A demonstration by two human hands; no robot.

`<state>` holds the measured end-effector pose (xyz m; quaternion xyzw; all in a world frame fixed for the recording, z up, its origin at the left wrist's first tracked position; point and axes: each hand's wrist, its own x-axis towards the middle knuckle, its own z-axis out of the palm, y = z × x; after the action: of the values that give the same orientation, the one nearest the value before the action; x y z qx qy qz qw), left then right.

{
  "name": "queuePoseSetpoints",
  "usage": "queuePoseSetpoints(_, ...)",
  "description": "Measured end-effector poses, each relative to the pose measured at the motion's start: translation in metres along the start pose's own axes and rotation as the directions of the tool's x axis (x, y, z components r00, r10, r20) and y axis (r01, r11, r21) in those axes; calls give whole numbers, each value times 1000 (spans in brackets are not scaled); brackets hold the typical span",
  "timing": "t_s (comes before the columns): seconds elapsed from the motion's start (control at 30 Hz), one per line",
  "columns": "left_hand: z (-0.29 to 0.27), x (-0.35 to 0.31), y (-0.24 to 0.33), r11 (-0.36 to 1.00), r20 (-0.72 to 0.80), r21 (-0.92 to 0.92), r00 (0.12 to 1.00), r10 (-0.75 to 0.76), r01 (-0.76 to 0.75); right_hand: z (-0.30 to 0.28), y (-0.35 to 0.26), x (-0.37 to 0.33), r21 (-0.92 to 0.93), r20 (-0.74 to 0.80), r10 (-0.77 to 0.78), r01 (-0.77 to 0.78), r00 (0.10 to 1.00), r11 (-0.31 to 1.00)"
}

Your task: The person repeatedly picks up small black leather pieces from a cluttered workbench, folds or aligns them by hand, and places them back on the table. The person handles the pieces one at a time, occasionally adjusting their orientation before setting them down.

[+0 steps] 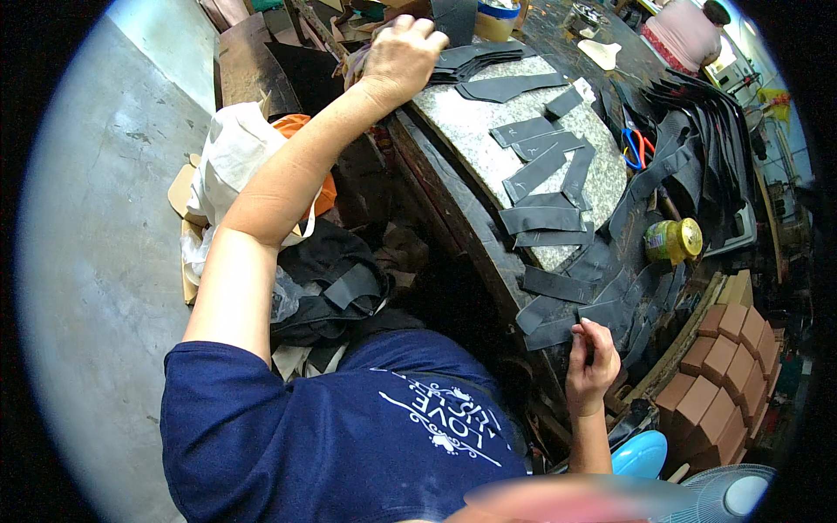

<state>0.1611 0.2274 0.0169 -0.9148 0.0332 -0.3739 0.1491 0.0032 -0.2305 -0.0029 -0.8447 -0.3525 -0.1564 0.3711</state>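
My left hand (403, 59) reaches to the far left corner of the worktable, its fingers curled. A bunched greyish cloth (356, 66) shows under it; what the fingers hold is hidden. Close to the table's near edge my right hand (593, 364) is closed, thumb and fingertips pinching the end of a black strip (603, 311). More flat black strips (558, 285) overlap around it. Others, some with pale marks, lie on a speckled stone slab (443, 115). At the slab's far end is a stack of black pieces (479, 59).
Scissors with red and blue handles (638, 148) lie right of the slab, near a yellow-lidded jar (673, 241) and piled black material (697, 131). Brown blocks (715, 375) are stacked at the right. A white bag (231, 157) stands left of the table. Another person (684, 35) is far right.
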Motion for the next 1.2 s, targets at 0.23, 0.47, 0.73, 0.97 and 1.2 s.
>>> queuePoseSetpoints(0.23,23,1,19,929,266,-365,963,40,62,-1,-1,1,-17,17,-18,19,1000,1000)
queuePoseSetpoints(0.47,14,7,31,988,250,-154,968,33,6,-2,0,2,-54,-12,-30,29,999,998)
queuePoseSetpoints(0.73,-17,9,68,995,-70,-92,996,-46,40,-2,-4,6,-72,1,-66,66,998,995)
queuePoseSetpoints(0.97,-2,-6,104,861,-123,-509,988,-92,16,-3,-7,7,-65,2,-49,49,999,997)
queuePoseSetpoints(1.2,2,-18,108,715,-194,-697,945,-262,55,-3,-7,6,-94,16,-75,76,997,993)
